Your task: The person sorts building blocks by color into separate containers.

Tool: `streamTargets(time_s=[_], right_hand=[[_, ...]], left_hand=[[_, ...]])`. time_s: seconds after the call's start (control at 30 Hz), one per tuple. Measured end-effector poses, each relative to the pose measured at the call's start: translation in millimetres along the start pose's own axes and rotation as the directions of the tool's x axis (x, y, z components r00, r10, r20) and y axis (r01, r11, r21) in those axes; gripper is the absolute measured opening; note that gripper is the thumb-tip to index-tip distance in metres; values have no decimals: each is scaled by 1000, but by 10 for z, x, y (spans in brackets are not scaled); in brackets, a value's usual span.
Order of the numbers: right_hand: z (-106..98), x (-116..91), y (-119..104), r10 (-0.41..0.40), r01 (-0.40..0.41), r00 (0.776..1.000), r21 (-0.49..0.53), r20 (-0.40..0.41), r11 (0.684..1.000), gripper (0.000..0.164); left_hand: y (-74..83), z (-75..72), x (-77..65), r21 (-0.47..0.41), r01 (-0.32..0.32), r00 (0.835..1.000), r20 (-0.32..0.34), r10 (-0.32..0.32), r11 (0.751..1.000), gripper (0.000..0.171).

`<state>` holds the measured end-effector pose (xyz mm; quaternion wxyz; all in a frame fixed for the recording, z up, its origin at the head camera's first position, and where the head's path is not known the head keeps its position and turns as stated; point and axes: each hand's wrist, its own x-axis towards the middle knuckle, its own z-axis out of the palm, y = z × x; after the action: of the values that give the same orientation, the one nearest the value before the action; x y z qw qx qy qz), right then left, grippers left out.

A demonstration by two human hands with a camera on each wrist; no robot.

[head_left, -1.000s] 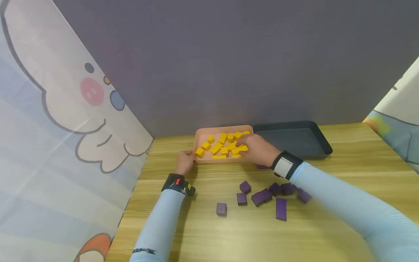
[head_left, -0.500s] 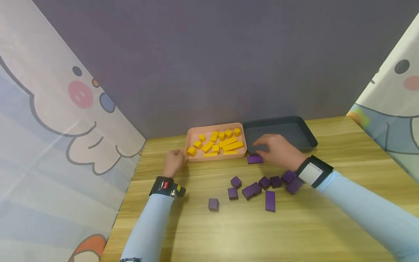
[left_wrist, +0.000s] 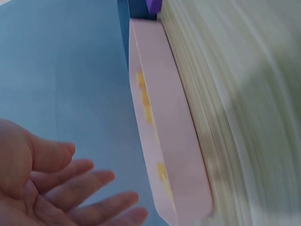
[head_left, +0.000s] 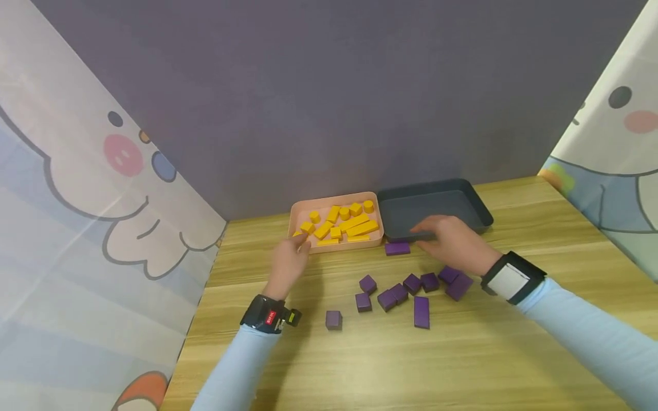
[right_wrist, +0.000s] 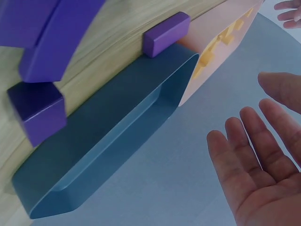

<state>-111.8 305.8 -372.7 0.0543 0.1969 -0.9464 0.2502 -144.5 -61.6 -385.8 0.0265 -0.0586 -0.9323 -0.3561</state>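
Note:
Yellow blocks point(head_left: 362, 228) of several shapes lie in the pink tray point(head_left: 334, 201). My left hand point(head_left: 287, 267) hovers over that tray's near left corner; the left wrist view shows its fingers loosely extended, apart from the tray wall point(left_wrist: 174, 127). Beside it stands the dark tray point(head_left: 432, 205), with no blocks visible inside. My right hand point(head_left: 454, 242) is above the dark tray's near edge, and in the right wrist view its palm point(right_wrist: 268, 188) holds nothing. A flat purple block point(head_left: 397, 249) lies against the near side of the dark tray.
Several purple blocks point(head_left: 396, 294) are scattered on the wooden table point(head_left: 380, 365), with a lone purple cube point(head_left: 333, 320) at the left and an upright-lying purple slab point(head_left: 421, 312) nearer me. A grey panel point(head_left: 329, 103) rises behind the trays.
My right hand let go of a long yellow block in the pink tray and moved right to the dark tray. My left hand came off the pink tray's corner and lifted slightly.

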Motion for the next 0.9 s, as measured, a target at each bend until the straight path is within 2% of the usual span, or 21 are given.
streamTargets(time_s=[0.1, 0.2, 0.3, 0.4, 0.5, 0.6, 0.73, 0.8, 0.9], right_hand=[[12, -38, 46, 19, -19, 1000, 4, -1, 1000, 29], [19, -79, 83, 33, -33, 999, 10, 4, 999, 29], [15, -108, 109, 37, -37, 999, 12, -1, 999, 29], [-7, -111, 136, 33, -33, 999, 12, -21, 999, 28], [-54, -92, 198, 34, -34, 998, 0, -58, 999, 28], [-119, -58, 282, 49, -51, 994, -25, -94, 998, 28], [-230, 6, 440, 124, -130, 985, -40, -120, 991, 34], [-290, 40, 535, 178, -185, 975, -40, -133, 982, 39], [-362, 88, 695, 248, -259, 955, -50, -161, 965, 46]], left_hand=[[115, 92, -39, -20, -56, 996, 66, 57, 998, 37], [203, 209, -59, -20, -109, 983, 148, 111, 994, 35], [289, 335, -63, -5, -168, 960, 228, 164, 986, 36], [379, 458, -56, -4, -223, 930, 299, 214, 975, 36], [492, 584, -2, -1, -285, 883, 389, 263, 958, 34], [609, 700, 64, 2, -349, 823, 479, 306, 937, 36], [745, 887, 156, 29, -439, 756, 552, 352, 898, 41], [788, 979, 195, 44, -467, 732, 579, 359, 883, 41], [819, 1085, 247, 56, -483, 710, 609, 354, 874, 42]])
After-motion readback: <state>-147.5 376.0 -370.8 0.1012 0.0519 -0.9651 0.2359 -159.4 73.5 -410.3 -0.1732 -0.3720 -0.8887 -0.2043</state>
